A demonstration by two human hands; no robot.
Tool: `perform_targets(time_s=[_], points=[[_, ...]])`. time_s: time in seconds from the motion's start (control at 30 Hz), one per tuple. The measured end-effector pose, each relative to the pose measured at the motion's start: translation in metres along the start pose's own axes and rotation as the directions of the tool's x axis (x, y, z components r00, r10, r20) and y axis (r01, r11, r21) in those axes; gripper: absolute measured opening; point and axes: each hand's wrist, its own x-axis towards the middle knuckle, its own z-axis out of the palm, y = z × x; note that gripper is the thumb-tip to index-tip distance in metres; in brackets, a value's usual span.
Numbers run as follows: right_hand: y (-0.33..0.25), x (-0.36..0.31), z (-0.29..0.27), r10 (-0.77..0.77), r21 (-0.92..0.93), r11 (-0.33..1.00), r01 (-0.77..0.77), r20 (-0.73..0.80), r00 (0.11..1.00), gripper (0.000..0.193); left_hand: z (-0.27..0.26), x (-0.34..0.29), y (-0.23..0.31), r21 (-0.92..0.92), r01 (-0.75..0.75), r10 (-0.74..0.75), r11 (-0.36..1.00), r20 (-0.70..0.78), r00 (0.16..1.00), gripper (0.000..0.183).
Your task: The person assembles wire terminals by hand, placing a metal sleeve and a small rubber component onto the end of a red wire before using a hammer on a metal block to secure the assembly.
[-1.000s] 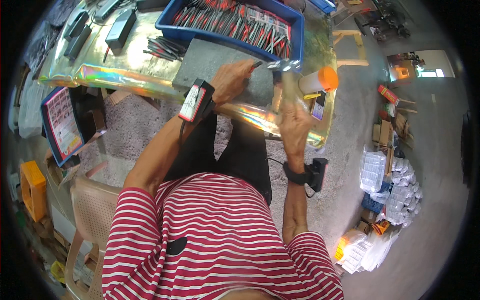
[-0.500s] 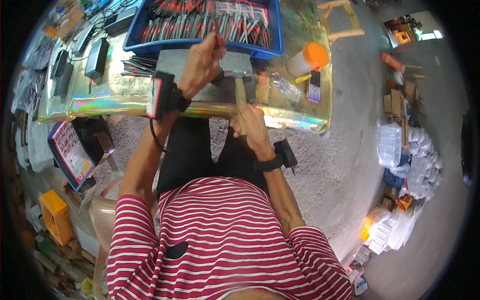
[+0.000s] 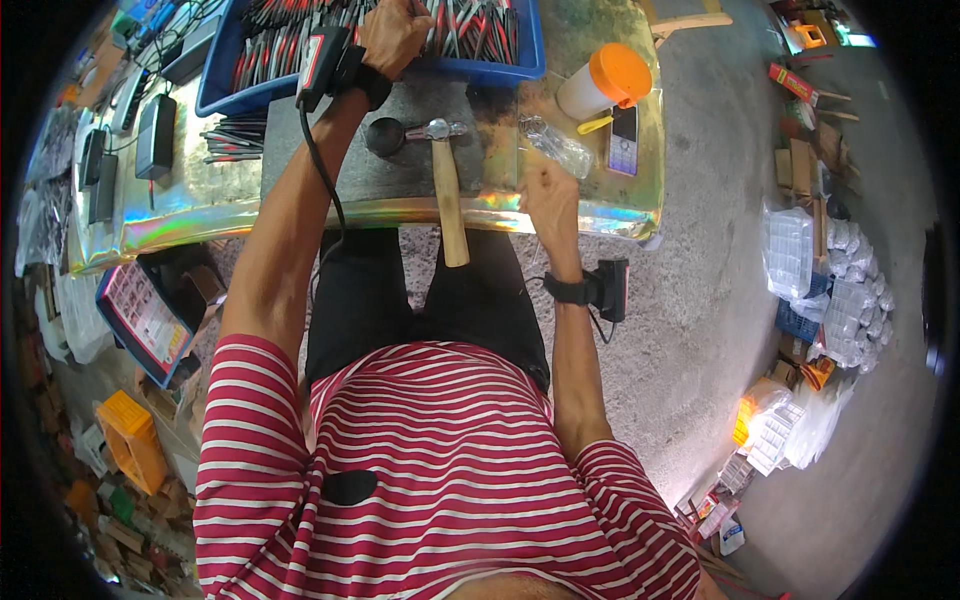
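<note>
My left hand (image 3: 396,36) reaches over the blue bin (image 3: 533,62) at the back, its fingers curled near the slim red, black and grey pen-like tools (image 3: 275,45). What it holds, if anything, is hidden. At the table's front edge, my right hand (image 3: 552,205) is closed, fingertips together just below a clear plastic bag (image 3: 556,146). Anything in those fingertips is too small to make out. Between my hands a hammer (image 3: 448,190) lies on a dark grey slab (image 3: 300,165), its wooden handle jutting past the edge. Beside its head sits a round black piece (image 3: 385,137).
An orange-lidded bottle (image 3: 590,88) stands at the right, near a phone-like device (image 3: 623,142) and a yellow item (image 3: 594,125). More slim tools (image 3: 237,138) lie left of the slab. Black power adapters (image 3: 156,137) with cables occupy the table's left.
My right hand has let go of the hammer, now lying on the slab, and moved right toward the clear bag. My left hand has moved farther away, over the bin.
</note>
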Motion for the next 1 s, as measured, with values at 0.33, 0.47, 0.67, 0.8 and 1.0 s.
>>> perform_targets(time_s=[0.33, 0.47, 0.67, 0.8, 1.0], points=[[0.0, 0.021, 0.006, -0.353, -0.516, 0.826, 0.228, -0.157, 0.922, 0.007, 0.028, 0.005, -0.006, 0.284, 0.006, 0.067, 0.959, -0.247, 0.967, 0.02], [-0.003, 0.026, 0.007, -0.398, -0.632, 0.73, 0.258, -0.086, 0.913, 0.009, 0.021, 0.002, 0.013, 0.157, 0.091, -0.065, 0.983, -0.164, 0.984, 0.019], [0.002, 0.033, 0.013, -0.374, -0.747, 0.616, 0.251, 0.003, 0.927, 0.007, 0.018, -0.004, -0.001, 0.124, -0.023, 0.041, 0.992, -0.146, 0.988, 0.028], [0.016, 0.039, 0.004, -0.516, -0.789, 0.477, 0.386, 0.104, 0.85, 0.013, 0.009, -0.019, 0.016, -0.194, -0.164, 0.099, 0.967, -0.31, 0.946, 0.017], [0.003, 0.049, 0.002, -0.334, -0.857, 0.399, 0.326, 0.195, 0.922, 0.017, -0.06, -0.087, 0.034, -0.329, 0.021, -0.167, 0.944, -0.423, 0.891, 0.014]])
